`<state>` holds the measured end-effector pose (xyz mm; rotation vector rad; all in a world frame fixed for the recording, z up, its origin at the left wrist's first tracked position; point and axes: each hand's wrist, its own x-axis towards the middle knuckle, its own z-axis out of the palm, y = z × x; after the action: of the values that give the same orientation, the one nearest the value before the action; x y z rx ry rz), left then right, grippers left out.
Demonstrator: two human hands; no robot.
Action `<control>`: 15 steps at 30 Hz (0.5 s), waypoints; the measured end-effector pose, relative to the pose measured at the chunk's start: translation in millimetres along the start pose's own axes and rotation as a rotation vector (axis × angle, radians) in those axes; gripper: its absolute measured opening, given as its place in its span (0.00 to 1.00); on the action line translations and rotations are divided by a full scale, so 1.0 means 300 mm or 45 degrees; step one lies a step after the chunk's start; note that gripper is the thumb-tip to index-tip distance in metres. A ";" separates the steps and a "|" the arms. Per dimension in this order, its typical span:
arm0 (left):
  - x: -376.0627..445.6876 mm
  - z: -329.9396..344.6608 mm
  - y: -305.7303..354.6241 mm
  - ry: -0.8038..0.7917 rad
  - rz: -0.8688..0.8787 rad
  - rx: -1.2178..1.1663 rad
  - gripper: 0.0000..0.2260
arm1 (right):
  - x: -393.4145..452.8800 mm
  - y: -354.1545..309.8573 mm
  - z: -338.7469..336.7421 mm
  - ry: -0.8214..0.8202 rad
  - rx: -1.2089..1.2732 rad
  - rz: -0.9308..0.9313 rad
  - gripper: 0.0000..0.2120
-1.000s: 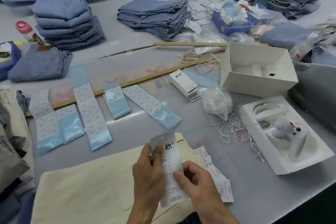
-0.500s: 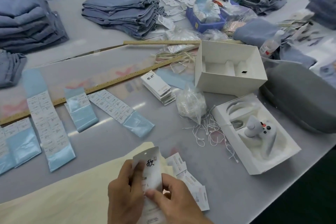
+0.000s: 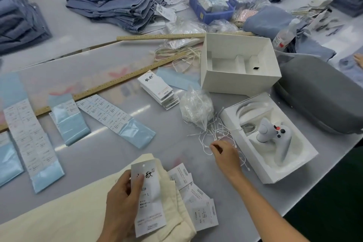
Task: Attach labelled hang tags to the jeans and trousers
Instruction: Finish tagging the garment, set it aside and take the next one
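Observation:
My left hand grips a white hang tag with black lettering, held upright over the cream trousers at the table's near edge. My right hand is out to the right on a scatter of loose white tag strings, its thumb and forefinger pinching one of them. More printed tags lie beside the trousers. A stack of blank tags and a plastic bag of strings sit further back.
Sticker sheets on blue backing lie to the left under a wooden ruler. An open white box, a tray holding a white controller and a grey case stand on the right. Folded jeans are stacked behind.
My right hand let go of the hang tag and moved right to the loose strings. The left hand keeps the tag. The view has shifted right.

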<state>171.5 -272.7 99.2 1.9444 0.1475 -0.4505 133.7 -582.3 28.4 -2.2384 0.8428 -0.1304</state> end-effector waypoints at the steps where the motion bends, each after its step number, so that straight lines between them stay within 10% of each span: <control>1: 0.005 0.003 0.009 -0.020 -0.014 0.008 0.08 | 0.022 0.013 0.030 -0.071 -0.046 0.006 0.01; 15: 0.016 -0.034 0.016 -0.033 -0.058 -0.244 0.18 | -0.082 0.015 0.120 0.001 -0.515 -0.087 0.05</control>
<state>179.7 -266.0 105.0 1.7491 0.2112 -0.4746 123.7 -548.0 2.9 -2.6451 0.8521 0.0095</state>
